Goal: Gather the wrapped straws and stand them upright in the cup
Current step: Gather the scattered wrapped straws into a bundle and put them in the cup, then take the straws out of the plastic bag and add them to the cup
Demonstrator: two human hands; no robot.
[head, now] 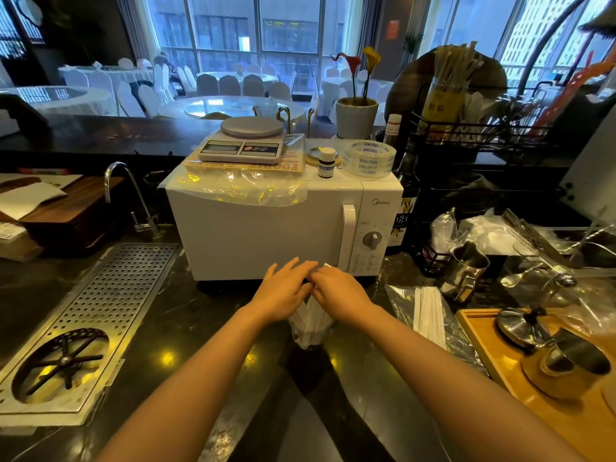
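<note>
scale (246, 141) on microwave (266, 228), faucet (130, 198) left

Tall glass windows (256, 25) admit cool daylight over round white-clothed dining tables (233, 106) ringed by white-covered chairs (146, 100); a glossy dark stone counter (186, 315) fills the foreground.

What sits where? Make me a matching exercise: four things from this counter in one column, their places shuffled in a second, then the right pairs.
Things:
1. scale
2. tape roll
3. straws
4. jug

Places:
A. under both hands, standing in a clear cup
B. on the microwave, right side
C. on the counter, right of the microwave
D. on the microwave, left side, on plastic film

Pairs: 1-D, 2-B, 3-A, 4-C
</note>
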